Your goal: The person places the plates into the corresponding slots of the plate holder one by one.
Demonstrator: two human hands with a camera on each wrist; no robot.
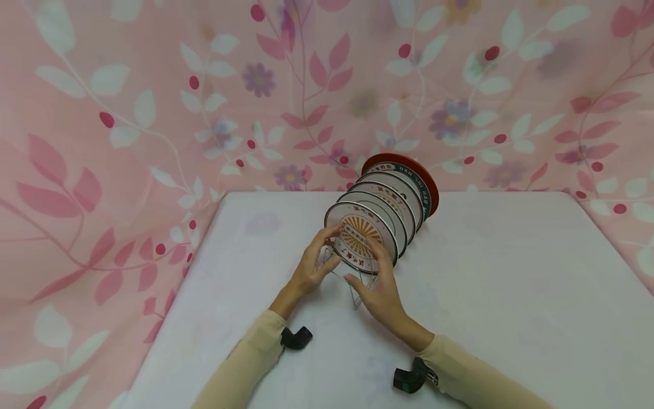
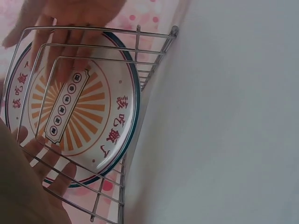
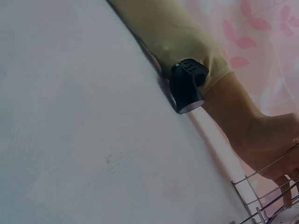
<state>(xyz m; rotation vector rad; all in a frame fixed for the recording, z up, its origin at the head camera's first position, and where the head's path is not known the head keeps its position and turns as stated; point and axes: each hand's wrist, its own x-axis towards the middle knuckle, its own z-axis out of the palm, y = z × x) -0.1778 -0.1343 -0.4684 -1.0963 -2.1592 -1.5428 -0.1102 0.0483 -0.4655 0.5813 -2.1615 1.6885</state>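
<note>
Several round plates stand in a row in a wire dish rack (image 2: pixel 154 36). The front plate (image 1: pixel 360 236) has a dark rim, an orange sunburst and red characters. My left hand (image 1: pixel 310 262) is at its left side, and its extended fingers reach onto the plate's lower part among the rack wires. On the right side, my right hand (image 1: pixel 380 289) has its fingers lying against the plate face, thumb spread apart. The left wrist view shows the fingers of both hands over the plate (image 2: pixel 110 135). In the right wrist view, the left hand (image 3: pixel 271 140) is beside the wires.
Behind the row stands a larger disc with a red-orange rim (image 1: pixel 431 187). Everything is on a white table (image 1: pixel 511 284), with a pink floral cloth (image 1: pixel 153 85) behind. Black cameras (image 1: pixel 296 338) are strapped at both wrists.
</note>
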